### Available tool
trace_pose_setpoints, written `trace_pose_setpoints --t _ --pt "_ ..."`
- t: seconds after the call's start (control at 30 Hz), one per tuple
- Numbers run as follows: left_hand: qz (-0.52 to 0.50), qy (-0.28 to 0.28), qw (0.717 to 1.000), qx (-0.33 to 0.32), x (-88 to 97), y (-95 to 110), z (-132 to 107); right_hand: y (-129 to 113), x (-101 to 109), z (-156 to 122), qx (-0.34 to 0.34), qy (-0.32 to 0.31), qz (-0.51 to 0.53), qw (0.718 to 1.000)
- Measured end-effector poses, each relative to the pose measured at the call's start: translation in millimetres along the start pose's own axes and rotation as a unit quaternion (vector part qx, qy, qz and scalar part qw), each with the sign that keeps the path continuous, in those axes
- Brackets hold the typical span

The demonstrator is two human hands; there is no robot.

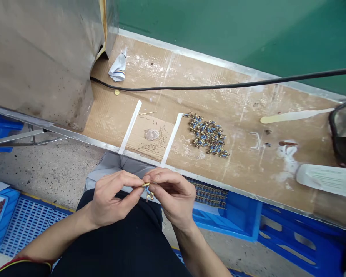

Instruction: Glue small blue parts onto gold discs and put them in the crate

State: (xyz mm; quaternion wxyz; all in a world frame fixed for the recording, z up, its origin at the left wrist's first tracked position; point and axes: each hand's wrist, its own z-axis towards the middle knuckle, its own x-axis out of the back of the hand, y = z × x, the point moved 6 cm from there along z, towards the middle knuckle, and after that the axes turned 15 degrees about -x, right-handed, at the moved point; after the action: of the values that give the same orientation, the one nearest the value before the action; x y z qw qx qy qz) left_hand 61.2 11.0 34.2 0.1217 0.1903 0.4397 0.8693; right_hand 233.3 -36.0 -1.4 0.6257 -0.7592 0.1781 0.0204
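Over my lap, just in front of the bench edge, both hands meet at one small blue-and-brass piece point(148, 194) topped by a yellow disc point(145, 184). My left hand point(113, 196) pinches the disc's left side between thumb and fingertips. From the other side, the thumb and fingers of my right hand point(174, 194) close on the same piece, partly covering it. A pile of similar blue-and-brass pieces point(207, 134) lies on the cardboard-covered bench point(242, 154). Left of it, between two white tape strips, rest a clear round blob point(152, 134) and scattered tiny bits.
A black cable point(190, 87) crosses the bench. Right of the pile lie a pale stick point(294, 115) and a white bottle point(325, 179). A metal box point(40, 57) stands at the left. Below the bench edge is a blue tray point(233, 221) with rows of pieces.
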Motion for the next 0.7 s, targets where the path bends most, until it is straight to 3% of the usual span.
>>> trace_pose_setpoints --t 0.23,0.47,0.57,0.7 --pt "0.018 -0.022 0.999 -0.046 -6.4 11 2 -2 4 -8 0.034 -0.01 0.011 0.999" --pt "0.009 -0.034 0.998 -0.051 -14.0 16 4 -5 10 -17 0.056 0.0 0.008 0.998" --pt "0.001 -0.03 0.999 -0.028 -16.7 13 3 -8 13 -21 0.087 0.013 -0.022 0.996" --pt "-0.045 -0.039 0.997 0.048 -22.0 2 -1 -10 16 -26 0.123 0.037 -0.084 0.988"
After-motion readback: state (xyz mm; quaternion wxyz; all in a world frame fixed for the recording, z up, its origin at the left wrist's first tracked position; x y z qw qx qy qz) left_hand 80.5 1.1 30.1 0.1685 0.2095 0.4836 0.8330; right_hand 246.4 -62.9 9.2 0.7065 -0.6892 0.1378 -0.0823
